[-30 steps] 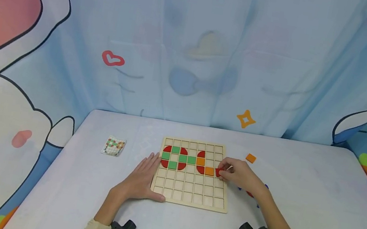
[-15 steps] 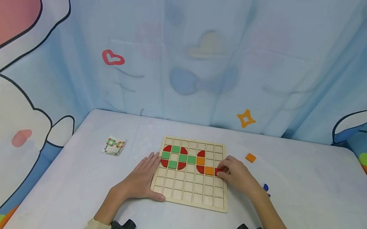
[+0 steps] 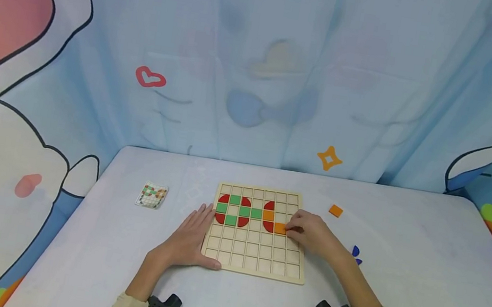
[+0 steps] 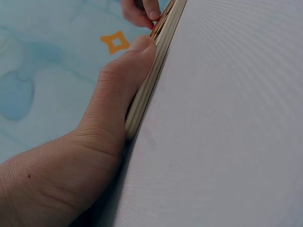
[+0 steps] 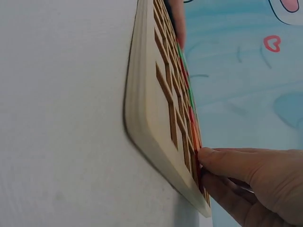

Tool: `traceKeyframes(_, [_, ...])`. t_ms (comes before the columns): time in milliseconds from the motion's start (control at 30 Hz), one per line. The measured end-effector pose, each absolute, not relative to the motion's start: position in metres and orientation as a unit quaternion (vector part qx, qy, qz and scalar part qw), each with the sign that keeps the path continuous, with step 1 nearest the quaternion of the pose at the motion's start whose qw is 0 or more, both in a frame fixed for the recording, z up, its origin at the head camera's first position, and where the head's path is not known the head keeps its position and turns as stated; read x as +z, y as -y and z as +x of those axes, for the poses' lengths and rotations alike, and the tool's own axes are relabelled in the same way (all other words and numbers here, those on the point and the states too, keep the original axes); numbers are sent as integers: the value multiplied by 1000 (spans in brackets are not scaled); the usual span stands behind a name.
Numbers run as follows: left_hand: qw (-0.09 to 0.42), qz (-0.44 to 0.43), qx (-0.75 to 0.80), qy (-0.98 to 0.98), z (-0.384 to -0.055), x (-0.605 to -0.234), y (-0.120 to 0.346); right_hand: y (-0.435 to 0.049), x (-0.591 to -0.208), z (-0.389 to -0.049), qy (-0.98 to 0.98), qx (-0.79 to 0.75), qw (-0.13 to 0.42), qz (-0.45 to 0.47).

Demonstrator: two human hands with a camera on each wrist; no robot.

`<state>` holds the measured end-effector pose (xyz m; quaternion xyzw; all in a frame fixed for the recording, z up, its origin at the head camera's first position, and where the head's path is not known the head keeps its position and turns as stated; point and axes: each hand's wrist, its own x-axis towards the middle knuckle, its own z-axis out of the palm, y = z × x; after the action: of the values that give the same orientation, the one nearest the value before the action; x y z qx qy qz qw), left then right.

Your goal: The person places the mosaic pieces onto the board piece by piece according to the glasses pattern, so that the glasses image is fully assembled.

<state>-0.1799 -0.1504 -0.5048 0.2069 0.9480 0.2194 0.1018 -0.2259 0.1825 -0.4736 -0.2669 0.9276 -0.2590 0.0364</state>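
Observation:
A wooden grid board [image 3: 256, 272] lies on the table, with red curved-edge tiles, green square tiles and orange square tiles [image 3: 279, 228] in some of its cells. My left hand [image 3: 188, 238] spreads along the board's left side, with straight fingers at the edge and the thumb at the front corner. Over the right side of the board, my right hand [image 3: 317, 234] pinches a red tile [image 5: 199, 168] at the cell beside the orange one. Its fingers cover that tile in the head view; a sliver of red shows in both wrist views.
A small pattern card [image 3: 152, 196] lies left of the board. Right of it are a loose orange tile [image 3: 335, 210] and blue pieces [image 3: 356, 251] near the right forearm. Behind the table hangs a blue cartoon curtain [image 3: 278, 72].
My right hand has shifted slightly left, and its fingers now cover the red tile that showed earlier. My left hand has stayed in place.

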Motion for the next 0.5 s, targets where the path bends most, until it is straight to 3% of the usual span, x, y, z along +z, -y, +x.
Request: traceKeyframes(500, [100, 206, 233, -945, -180, -505, 150, -217, -453, -233, -940, -285, 6, -187])
